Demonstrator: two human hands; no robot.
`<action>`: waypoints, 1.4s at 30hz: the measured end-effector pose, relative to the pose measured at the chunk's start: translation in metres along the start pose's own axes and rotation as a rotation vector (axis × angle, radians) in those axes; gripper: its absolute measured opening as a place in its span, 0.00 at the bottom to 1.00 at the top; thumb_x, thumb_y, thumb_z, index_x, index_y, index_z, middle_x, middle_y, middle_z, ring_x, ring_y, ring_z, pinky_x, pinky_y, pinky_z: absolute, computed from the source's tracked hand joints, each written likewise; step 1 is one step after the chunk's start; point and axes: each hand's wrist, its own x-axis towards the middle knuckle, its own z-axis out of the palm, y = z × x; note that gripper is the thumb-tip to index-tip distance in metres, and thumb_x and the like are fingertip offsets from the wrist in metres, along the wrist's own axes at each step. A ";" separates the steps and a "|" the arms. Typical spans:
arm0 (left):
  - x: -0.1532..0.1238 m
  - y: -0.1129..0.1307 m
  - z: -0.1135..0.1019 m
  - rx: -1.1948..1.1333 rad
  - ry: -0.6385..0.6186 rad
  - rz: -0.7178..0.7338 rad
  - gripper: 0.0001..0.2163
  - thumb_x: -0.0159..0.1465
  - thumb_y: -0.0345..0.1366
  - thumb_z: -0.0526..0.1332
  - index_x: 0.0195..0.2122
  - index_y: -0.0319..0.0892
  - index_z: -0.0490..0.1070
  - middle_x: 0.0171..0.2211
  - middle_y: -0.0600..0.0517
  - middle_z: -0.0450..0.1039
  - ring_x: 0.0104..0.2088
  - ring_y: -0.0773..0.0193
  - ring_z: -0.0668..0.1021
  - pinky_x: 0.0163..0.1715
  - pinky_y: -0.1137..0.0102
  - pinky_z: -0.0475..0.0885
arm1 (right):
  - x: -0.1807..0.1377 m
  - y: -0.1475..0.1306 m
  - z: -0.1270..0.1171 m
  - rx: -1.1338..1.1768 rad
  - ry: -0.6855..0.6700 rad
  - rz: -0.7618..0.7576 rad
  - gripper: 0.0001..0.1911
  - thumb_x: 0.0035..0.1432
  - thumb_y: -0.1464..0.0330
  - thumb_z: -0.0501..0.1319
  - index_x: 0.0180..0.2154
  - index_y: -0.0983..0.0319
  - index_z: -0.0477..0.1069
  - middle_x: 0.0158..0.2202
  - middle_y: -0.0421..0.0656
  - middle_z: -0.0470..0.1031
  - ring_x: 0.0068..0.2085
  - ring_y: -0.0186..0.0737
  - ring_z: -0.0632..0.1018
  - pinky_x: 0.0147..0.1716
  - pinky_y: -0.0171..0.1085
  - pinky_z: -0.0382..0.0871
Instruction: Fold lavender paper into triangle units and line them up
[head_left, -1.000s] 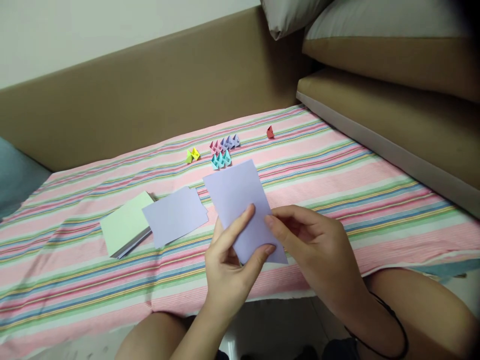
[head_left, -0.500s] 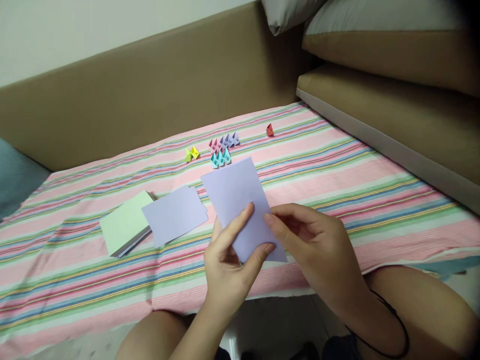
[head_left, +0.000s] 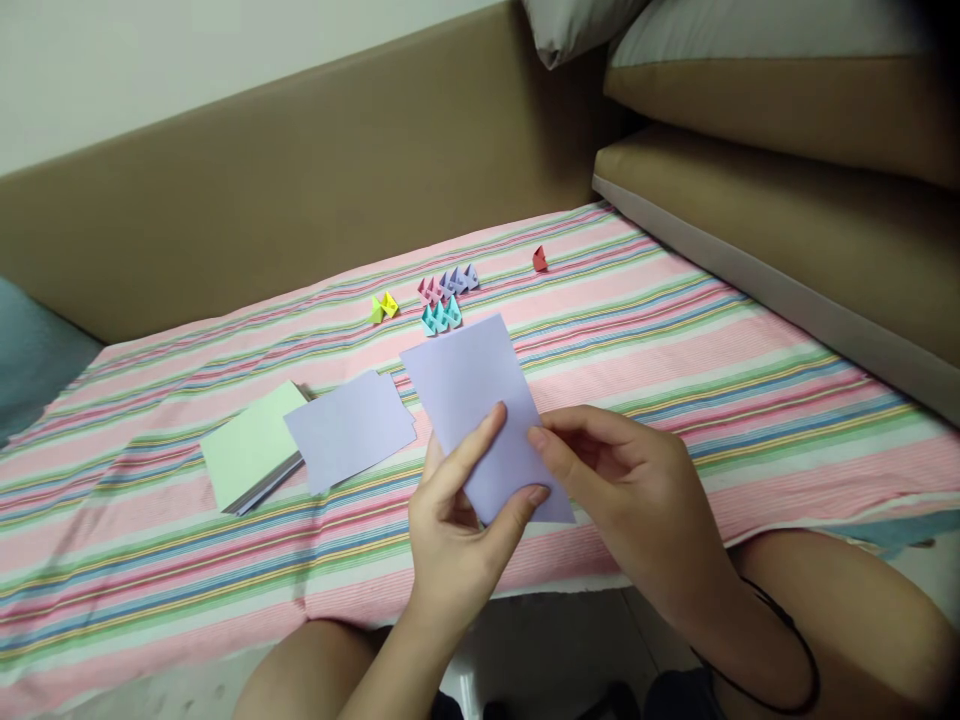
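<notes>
A flat sheet of purple paper (head_left: pixel 472 375) is held up in front of me by both hands. My left hand (head_left: pixel 457 530) grips its lower left part, with thumb and index finger on the face and the other fingers behind. My right hand (head_left: pixel 637 480) pinches the right edge between thumb and fingers. To the left, several loose purple sheets (head_left: pixel 349 430) lie slightly fanned, their corner beside a thick stack of paper with a pale green sheet (head_left: pixel 255 445) on top.
Small folded paper pieces stand farther back: yellow (head_left: pixel 385 307), pink (head_left: pixel 430 291), purple (head_left: pixel 459 281), turquoise (head_left: pixel 441 317) and one red (head_left: pixel 540 259). A striped cloth (head_left: pixel 675 330) covers the seat. Brown cushions (head_left: pixel 780 220) rise at the right, a backrest (head_left: pixel 300 190) behind.
</notes>
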 end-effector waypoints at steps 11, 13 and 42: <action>0.004 0.004 0.002 -0.032 -0.042 -0.108 0.27 0.51 0.33 0.71 0.53 0.55 0.71 0.52 0.51 0.70 0.57 0.52 0.71 0.51 0.64 0.74 | 0.012 0.008 -0.007 0.044 -0.072 0.122 0.05 0.53 0.66 0.64 0.29 0.61 0.76 0.28 0.40 0.76 0.31 0.36 0.76 0.26 0.32 0.71; 0.004 0.004 0.002 -0.039 -0.045 -0.114 0.27 0.51 0.33 0.71 0.53 0.55 0.71 0.53 0.51 0.70 0.57 0.52 0.70 0.51 0.65 0.73 | 0.012 0.009 -0.008 0.051 -0.074 0.137 0.05 0.52 0.65 0.65 0.30 0.60 0.76 0.28 0.39 0.76 0.30 0.35 0.76 0.25 0.31 0.70; 0.008 -0.001 0.004 -0.176 -0.101 -0.296 0.29 0.50 0.32 0.71 0.54 0.51 0.70 0.56 0.50 0.70 0.58 0.49 0.70 0.51 0.60 0.73 | 0.018 0.014 -0.007 -0.011 -0.060 0.134 0.04 0.52 0.69 0.62 0.29 0.62 0.75 0.28 0.40 0.78 0.30 0.36 0.78 0.25 0.32 0.71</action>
